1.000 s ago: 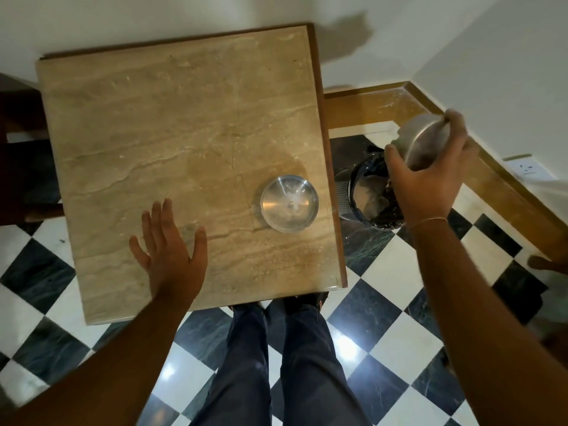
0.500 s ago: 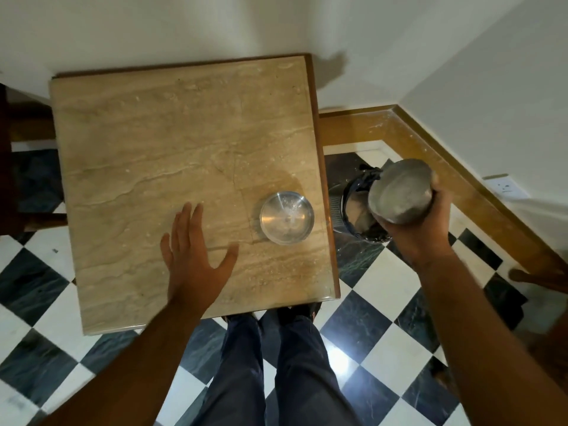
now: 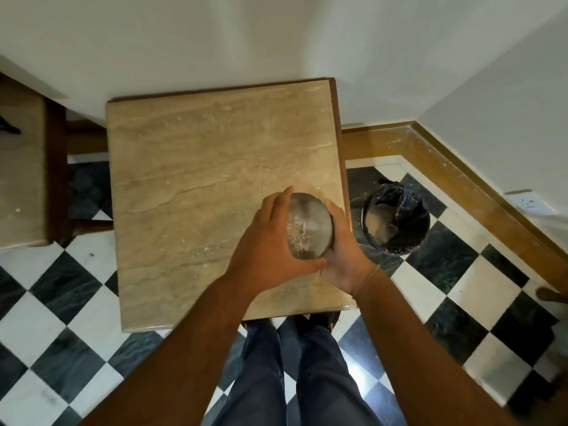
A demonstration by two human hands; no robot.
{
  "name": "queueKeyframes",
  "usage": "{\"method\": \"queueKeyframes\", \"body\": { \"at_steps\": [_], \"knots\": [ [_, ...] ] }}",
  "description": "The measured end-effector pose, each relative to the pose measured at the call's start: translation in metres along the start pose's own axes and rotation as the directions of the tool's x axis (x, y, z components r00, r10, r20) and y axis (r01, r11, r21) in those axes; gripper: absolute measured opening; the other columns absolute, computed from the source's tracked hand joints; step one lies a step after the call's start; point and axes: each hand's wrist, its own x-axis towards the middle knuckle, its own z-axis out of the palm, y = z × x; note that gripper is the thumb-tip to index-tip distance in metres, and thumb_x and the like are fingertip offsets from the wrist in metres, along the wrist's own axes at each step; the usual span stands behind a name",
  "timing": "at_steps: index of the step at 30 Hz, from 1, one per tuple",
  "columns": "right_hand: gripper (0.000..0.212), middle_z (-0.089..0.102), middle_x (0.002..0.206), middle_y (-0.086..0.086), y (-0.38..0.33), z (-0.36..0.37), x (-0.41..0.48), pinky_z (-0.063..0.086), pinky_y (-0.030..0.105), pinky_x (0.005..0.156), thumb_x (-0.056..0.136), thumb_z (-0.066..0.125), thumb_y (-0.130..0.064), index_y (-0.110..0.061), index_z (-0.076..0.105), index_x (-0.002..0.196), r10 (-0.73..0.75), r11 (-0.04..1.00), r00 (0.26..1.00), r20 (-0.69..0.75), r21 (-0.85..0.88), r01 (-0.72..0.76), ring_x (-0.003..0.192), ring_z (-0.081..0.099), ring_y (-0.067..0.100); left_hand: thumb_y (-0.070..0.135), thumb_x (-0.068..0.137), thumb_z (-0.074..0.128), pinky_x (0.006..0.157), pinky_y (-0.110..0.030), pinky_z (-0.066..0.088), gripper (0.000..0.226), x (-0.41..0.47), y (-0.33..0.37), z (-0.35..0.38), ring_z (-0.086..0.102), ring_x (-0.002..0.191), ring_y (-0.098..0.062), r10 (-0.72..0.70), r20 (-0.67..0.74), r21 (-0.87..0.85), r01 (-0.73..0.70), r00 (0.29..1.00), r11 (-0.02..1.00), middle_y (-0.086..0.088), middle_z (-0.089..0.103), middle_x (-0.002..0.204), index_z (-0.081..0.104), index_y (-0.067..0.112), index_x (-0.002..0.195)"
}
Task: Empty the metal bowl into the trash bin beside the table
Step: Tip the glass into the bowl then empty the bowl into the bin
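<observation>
fingers (image 3: 278, 204) of left hand (image 3: 264, 244) curled round left side of metal bowl (image 3: 309, 226), thumb tucked under near edge; right hand (image 3: 339, 250) wrapped round right side, gripping too. bowl between both palms, over right part of marble table (image 3: 190, 179), near its right edge; hard to tell whether touching tabletop. white specks inside bowl. trash bin (image 3: 396, 219) with dark liner on checkered floor (image 3: 461, 290), just beside table's right edge, pale contents visible within.
</observation>
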Motion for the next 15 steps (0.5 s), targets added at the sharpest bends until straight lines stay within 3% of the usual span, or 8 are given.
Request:
{"method": "queueKeyframes", "body": {
  "at_steps": [2,4,6,9,11,15],
  "knots": [
    [0.062,0.080,0.142,0.017,-0.003,0.004,0.005,0.062,0.049,0.113,0.115,0.047,-0.068,-0.021,0.074,0.145,-0.005,0.958,0.998,-0.068,-0.285,-0.015,0.124,0.080,0.030,0.076,0.059,0.089,0.110,-0.043,0.053,0.142,-0.005,-0.022,0.002,0.047,0.148,-0.025,-0.058,-0.059,0.008,0.059,0.997,0.998,0.003,0.030,0.168,0.018,0.024,0.171],
    [0.054,0.082,0.134,0.021,-0.010,-0.003,0.009,0.066,0.050,0.105,0.119,0.050,-0.056,-0.013,0.076,0.139,-0.128,0.895,0.973,-0.193,-0.446,0.029,0.101,0.086,0.028,0.068,0.060,0.095,0.107,-0.044,0.052,0.139,-0.011,-0.047,0.008,0.046,0.145,-0.029,-0.159,-0.135,0.036,0.165,0.978,0.986,-0.001,0.033,0.166,0.023,0.022,0.169],
    [0.045,0.082,0.129,0.025,-0.017,-0.019,0.011,0.059,0.055,0.113,0.122,0.052,-0.040,-0.004,0.074,0.139,-0.259,0.923,0.904,-0.339,-0.363,0.128,0.099,0.082,0.031,0.062,0.059,0.099,0.109,-0.051,0.051,0.138,-0.018,-0.071,0.016,0.044,0.145,-0.035,-0.293,-0.193,0.059,0.309,0.937,0.949,-0.006,0.035,0.165,0.025,0.021,0.168],
    [0.035,0.087,0.102,0.018,-0.017,-0.045,0.006,0.062,0.043,0.093,0.122,0.054,-0.037,-0.014,0.079,0.114,-0.368,0.914,0.795,-0.482,-0.344,0.215,0.084,0.081,0.020,0.063,0.057,0.100,0.115,-0.059,0.046,0.139,-0.022,-0.099,0.033,0.041,0.148,-0.039,-0.389,-0.192,0.133,0.416,0.901,0.899,-0.012,0.040,0.165,0.029,0.017,0.168],
    [0.033,0.086,0.108,0.021,-0.012,-0.060,0.004,0.061,0.037,0.084,0.122,0.054,-0.033,-0.016,0.079,0.110,-0.408,0.885,0.779,-0.475,-0.415,0.211,0.079,0.078,0.016,0.065,0.058,0.099,0.118,-0.058,0.042,0.140,-0.020,-0.107,0.041,0.041,0.149,-0.039,-0.397,-0.181,0.174,0.426,0.900,0.888,-0.013,0.041,0.165,0.029,0.015,0.168],
    [0.027,0.083,0.096,0.008,0.001,-0.074,0.003,0.060,0.037,0.087,0.121,0.055,-0.024,-0.011,0.078,0.116,-0.434,0.856,0.778,-0.454,-0.478,0.198,0.076,0.077,0.012,0.063,0.058,0.098,0.123,-0.056,0.037,0.139,-0.007,-0.113,0.053,0.040,0.151,-0.039,-0.364,-0.220,0.173,0.403,0.905,0.899,-0.013,0.040,0.167,0.028,0.014,0.168]
  ]
}}
